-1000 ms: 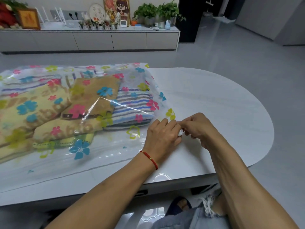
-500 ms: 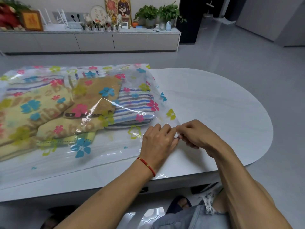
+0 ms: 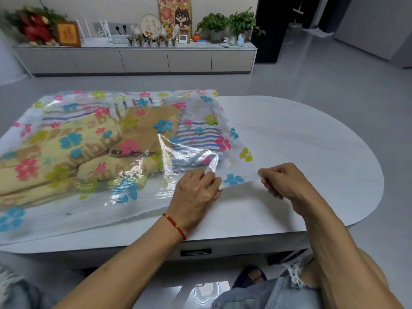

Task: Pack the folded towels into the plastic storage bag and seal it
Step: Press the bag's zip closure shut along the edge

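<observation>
While towels (image 3: 93,150) lie inside the storage bag (image 3: 66,210) (flower print), my left hand (image 3: 196,192) and right hand (image 3: 283,181) each pinch its near-right edge, fingers curled.

I see a white oval marble-look table (image 3: 301,139) in front of me, standing on a pale grey glossy tiled floor (image 3: 334,85). Against the far light wall runs a long low grey sideboard (image 3: 142,61) with flat drawer fronts. On it stand leafy green potted plants (image 3: 227,23), a brown wooden picture frame (image 3: 68,33) and a tall cartoon poster (image 3: 175,14). To the right is a dark doorway (image 3: 274,30).
</observation>
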